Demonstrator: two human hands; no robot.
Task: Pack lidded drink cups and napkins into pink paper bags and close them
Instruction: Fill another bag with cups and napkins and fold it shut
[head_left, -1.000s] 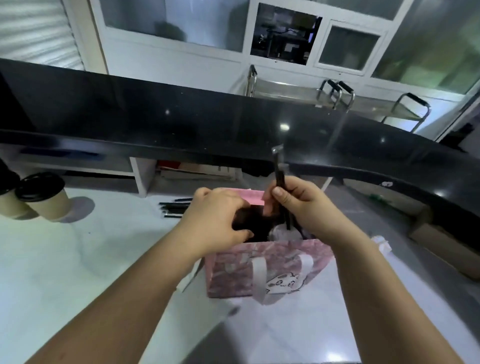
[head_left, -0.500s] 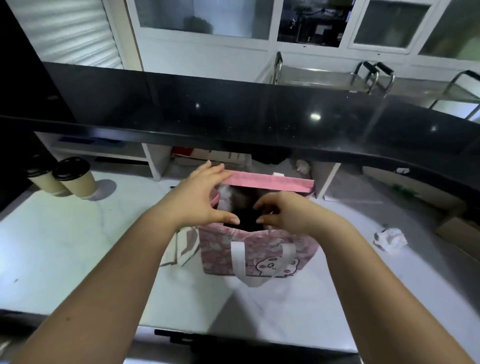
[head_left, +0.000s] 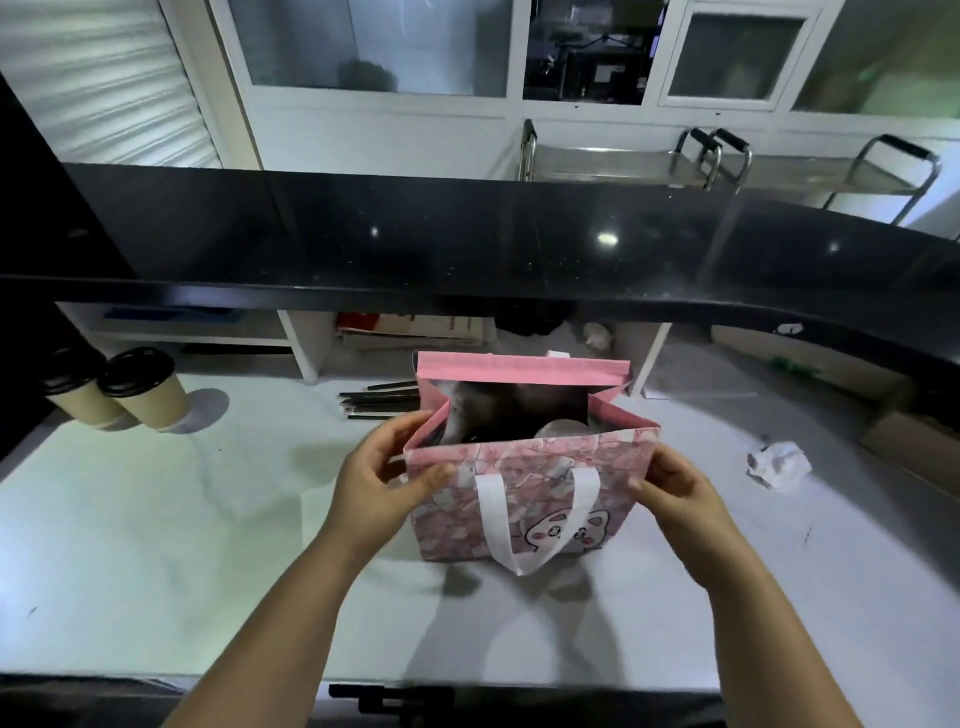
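Observation:
A pink patterned paper bag with a white handle and a cartoon face stands open on the white counter. Inside it I see a pale round cup lid and dark shapes. My left hand pinches the bag's near left top corner. My right hand pinches the near right top corner. Two tan lidded cups with black lids stand at the far left of the counter.
Several black straws lie behind the bag on the left. A crumpled white napkin lies to the right. A raised black counter ledge runs across the back. A cardboard box sits at the far right.
My right hand put the black straw into the bag a second ago. Both hands have since moved from the bag's mouth out to its near top corners.

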